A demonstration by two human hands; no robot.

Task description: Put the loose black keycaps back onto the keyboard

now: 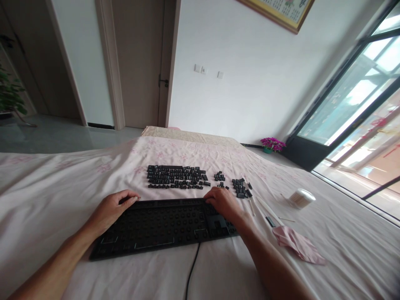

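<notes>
Your left hand (114, 206) and right hand (223, 202) rest flat, gripping nothing, on the stripped black keyboard frame (162, 227) at lower centre. A nudge against it could scatter the loose black keycaps (176, 177) laid out just above, since the soft pink bedsheet (46, 183) shifts easily.

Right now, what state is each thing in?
keyboard: keycaps off, flat, cable attached
keycaps: removed, laid in rows
left hand: resting on the keyboard's far edge
right hand: resting on the keyboard
pink cloth: crumpled
round container: lid on

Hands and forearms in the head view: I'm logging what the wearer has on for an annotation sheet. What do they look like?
Both the left hand and right hand are bare: no gloves, rings, watch or bracelet visible. Both forearms are uncovered too, with no sleeve in view.
</notes>
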